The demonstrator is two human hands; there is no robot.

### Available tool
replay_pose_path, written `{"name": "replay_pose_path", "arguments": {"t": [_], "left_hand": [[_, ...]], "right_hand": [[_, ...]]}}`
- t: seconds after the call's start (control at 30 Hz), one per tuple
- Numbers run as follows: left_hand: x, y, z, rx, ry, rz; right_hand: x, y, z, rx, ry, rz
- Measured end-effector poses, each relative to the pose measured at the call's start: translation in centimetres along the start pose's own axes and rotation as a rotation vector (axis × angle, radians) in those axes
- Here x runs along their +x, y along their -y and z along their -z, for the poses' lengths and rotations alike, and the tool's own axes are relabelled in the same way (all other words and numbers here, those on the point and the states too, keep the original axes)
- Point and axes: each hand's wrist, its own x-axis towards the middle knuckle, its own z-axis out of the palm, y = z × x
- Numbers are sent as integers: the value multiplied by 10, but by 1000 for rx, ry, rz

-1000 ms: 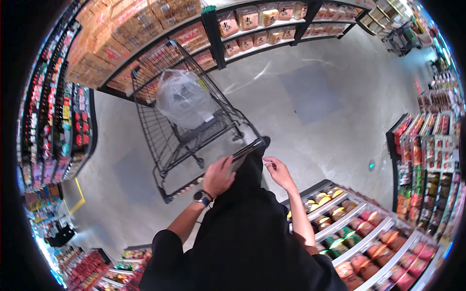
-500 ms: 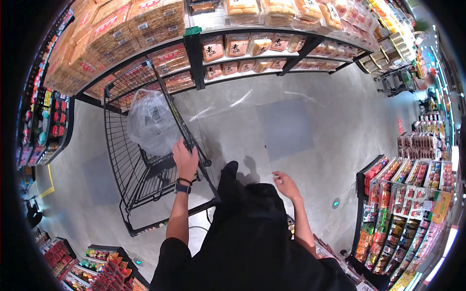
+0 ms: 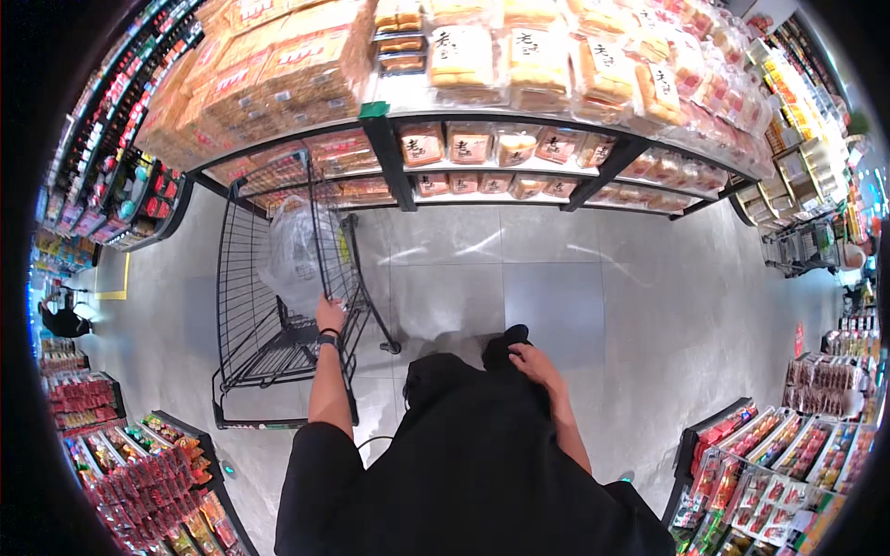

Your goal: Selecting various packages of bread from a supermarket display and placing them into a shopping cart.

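To my left stands a black wire shopping cart (image 3: pixel 243 320). A clear, crumpled plastic bag (image 3: pixel 289 259) sits inside it, and what the bag holds is hard to make out. My left hand (image 3: pixel 330 313) grips the cart's right-hand top rail, next to the bag's lower edge. A dark watch and a band circle that wrist. My right hand (image 3: pixel 536 363) hangs in front of my body, close to my dark shoe, with fingers loosely bent and nothing visible in them.
Ahead runs a black-framed shelf (image 3: pixel 382 157) with packaged bread (image 3: pixel 540 65) and stacked brown boxes (image 3: pixel 287 79). Snack racks stand at the lower left (image 3: pixel 139 463) and lower right (image 3: pixel 779 463). Another cart (image 3: pixel 805 246) is at the far right, and a person (image 3: pixel 67 320) at the far left.
The cart has turned slightly and shifted relative to me, with my left hand still on its rail. My right hand has swung inward toward my leg. The bread shelf now fills more of the view.
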Motion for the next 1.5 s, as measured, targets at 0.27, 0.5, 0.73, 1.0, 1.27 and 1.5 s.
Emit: {"name": "replay_pose_path", "arguments": {"t": [0.27, 0.5, 0.73, 1.0, 1.27, 1.5], "left_hand": [[-24, -26, -36, -654, -34, 222], [-66, -74, -65, 106, -105, 223], [-31, -172, -124, 96, -288, -13], [-35, -281, -149, 235, -190, 60], [-84, -318, -188, 124, -363, -40], [-125, -354, -229, 298, -241, -126]], "right_hand": [[29, -146, 146, 95, -223, -96], [42, -221, 228, -255, -133, -182], [117, -202, 250, -84, 161, -206], [257, -156, 327, -212, 145, 20], [352, -79, 378, -316, 255, 133], [397, -72, 373, -459, 645, 472]]}}
